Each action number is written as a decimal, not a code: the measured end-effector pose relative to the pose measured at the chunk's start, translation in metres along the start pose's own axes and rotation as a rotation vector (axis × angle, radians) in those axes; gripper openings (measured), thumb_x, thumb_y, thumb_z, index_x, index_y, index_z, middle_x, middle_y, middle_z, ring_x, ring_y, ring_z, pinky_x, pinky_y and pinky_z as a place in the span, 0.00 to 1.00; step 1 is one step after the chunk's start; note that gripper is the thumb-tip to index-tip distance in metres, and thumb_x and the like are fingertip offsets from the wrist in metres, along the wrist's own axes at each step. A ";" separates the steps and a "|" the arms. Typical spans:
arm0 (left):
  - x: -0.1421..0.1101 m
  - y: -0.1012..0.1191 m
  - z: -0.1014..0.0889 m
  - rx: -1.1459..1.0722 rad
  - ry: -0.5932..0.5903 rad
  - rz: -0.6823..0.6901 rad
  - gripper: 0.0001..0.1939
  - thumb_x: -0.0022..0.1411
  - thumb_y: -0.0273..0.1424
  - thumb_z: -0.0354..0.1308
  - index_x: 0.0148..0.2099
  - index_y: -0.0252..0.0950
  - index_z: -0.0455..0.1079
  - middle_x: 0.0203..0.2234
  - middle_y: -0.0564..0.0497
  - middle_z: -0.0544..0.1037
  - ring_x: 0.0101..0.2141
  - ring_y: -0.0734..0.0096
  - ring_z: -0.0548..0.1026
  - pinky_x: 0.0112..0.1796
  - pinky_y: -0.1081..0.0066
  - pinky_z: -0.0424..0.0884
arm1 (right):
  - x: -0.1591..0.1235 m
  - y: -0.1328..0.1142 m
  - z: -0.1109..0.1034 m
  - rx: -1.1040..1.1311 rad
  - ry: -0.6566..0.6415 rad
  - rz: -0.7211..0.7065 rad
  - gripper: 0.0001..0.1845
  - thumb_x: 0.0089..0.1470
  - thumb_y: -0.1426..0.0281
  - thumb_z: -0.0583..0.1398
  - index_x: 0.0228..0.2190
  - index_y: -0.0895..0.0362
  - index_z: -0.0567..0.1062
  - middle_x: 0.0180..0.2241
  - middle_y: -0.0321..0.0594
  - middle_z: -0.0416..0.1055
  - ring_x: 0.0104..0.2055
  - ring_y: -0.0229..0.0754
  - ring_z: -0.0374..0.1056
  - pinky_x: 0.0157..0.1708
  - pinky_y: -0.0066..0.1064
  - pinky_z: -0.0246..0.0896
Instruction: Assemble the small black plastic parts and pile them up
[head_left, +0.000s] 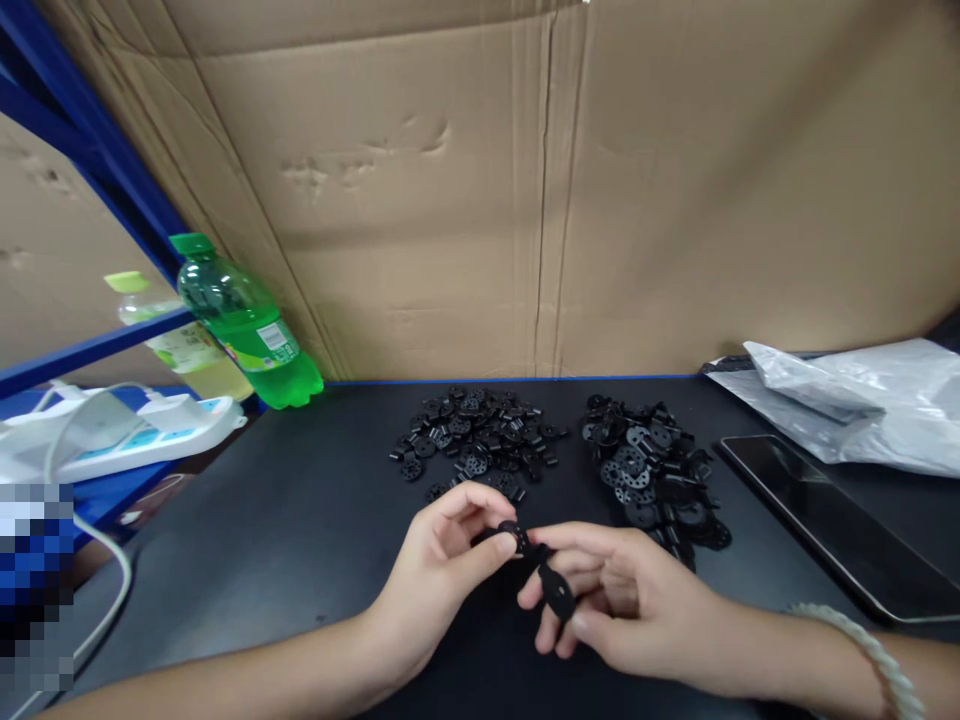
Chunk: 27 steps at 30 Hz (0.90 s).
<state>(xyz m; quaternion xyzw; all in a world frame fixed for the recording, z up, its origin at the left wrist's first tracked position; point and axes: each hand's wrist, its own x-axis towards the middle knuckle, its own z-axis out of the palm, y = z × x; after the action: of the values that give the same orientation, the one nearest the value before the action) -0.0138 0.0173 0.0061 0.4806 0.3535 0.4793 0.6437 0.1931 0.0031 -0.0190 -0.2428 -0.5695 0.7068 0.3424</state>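
Note:
My left hand pinches a small black perforated disc between thumb and fingers. My right hand is curled around a black rounded part that sticks out between thumb and fingers. Its index fingertip reaches close to the disc in my left hand; whether the two black parts are joined cannot be made out. Just beyond my left hand lies a pile of small black discs and clips. A second pile, of larger black parts, lies beyond my right hand.
A smartphone and a clear plastic bag lie at the right of the black table. At left are a green soda bottle, a pale drink bottle, a power strip and a blue frame. Cardboard stands behind.

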 end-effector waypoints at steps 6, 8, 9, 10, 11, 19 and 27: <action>0.000 -0.004 -0.003 0.210 -0.069 0.148 0.04 0.60 0.27 0.65 0.33 0.35 0.73 0.31 0.50 0.73 0.35 0.68 0.72 0.38 0.70 0.69 | 0.000 -0.015 0.003 -0.070 0.126 0.019 0.17 0.56 0.73 0.61 0.49 0.57 0.72 0.33 0.39 0.76 0.34 0.40 0.76 0.36 0.35 0.73; 0.000 -0.005 -0.002 0.199 -0.112 0.155 0.05 0.61 0.27 0.63 0.33 0.35 0.71 0.31 0.50 0.73 0.35 0.67 0.72 0.38 0.69 0.69 | 0.002 -0.018 0.003 -0.094 0.168 0.063 0.15 0.55 0.70 0.63 0.46 0.57 0.74 0.29 0.36 0.74 0.30 0.38 0.74 0.33 0.33 0.73; -0.001 -0.006 -0.001 0.201 -0.130 0.162 0.05 0.61 0.26 0.63 0.33 0.35 0.70 0.31 0.50 0.73 0.35 0.67 0.73 0.38 0.69 0.69 | 0.002 -0.018 0.003 -0.105 0.181 0.075 0.13 0.54 0.70 0.64 0.43 0.57 0.76 0.28 0.34 0.73 0.29 0.37 0.72 0.31 0.32 0.72; -0.002 -0.006 0.000 0.206 -0.146 0.170 0.06 0.61 0.26 0.63 0.32 0.35 0.70 0.30 0.50 0.73 0.35 0.67 0.72 0.38 0.70 0.69 | 0.003 -0.018 0.004 -0.121 0.191 0.077 0.11 0.52 0.70 0.65 0.39 0.58 0.77 0.28 0.34 0.72 0.28 0.36 0.71 0.30 0.30 0.72; -0.002 -0.006 0.000 0.215 -0.162 0.176 0.06 0.61 0.25 0.62 0.32 0.35 0.69 0.30 0.50 0.73 0.35 0.68 0.72 0.38 0.71 0.69 | 0.004 -0.018 0.004 -0.139 0.198 0.070 0.08 0.51 0.70 0.66 0.36 0.58 0.78 0.29 0.34 0.71 0.27 0.35 0.71 0.28 0.29 0.72; -0.004 -0.005 0.003 0.235 -0.108 0.047 0.07 0.58 0.25 0.65 0.40 0.37 0.73 0.33 0.51 0.76 0.36 0.69 0.76 0.39 0.73 0.74 | -0.007 -0.091 -0.014 -0.799 0.220 -0.226 0.05 0.58 0.69 0.61 0.34 0.56 0.79 0.34 0.41 0.75 0.35 0.40 0.73 0.32 0.28 0.69; -0.005 -0.011 0.004 0.469 -0.194 0.028 0.04 0.56 0.27 0.65 0.29 0.35 0.79 0.26 0.46 0.84 0.26 0.67 0.79 0.28 0.73 0.72 | -0.017 -0.156 -0.097 -1.543 0.300 -0.313 0.08 0.59 0.64 0.59 0.36 0.53 0.78 0.35 0.40 0.79 0.36 0.46 0.74 0.36 0.35 0.66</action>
<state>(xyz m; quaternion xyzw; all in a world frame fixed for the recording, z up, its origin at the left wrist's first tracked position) -0.0089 0.0106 -0.0032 0.6653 0.3847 0.3448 0.5389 0.3076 0.0698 0.1092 -0.4206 -0.8731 0.0170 0.2461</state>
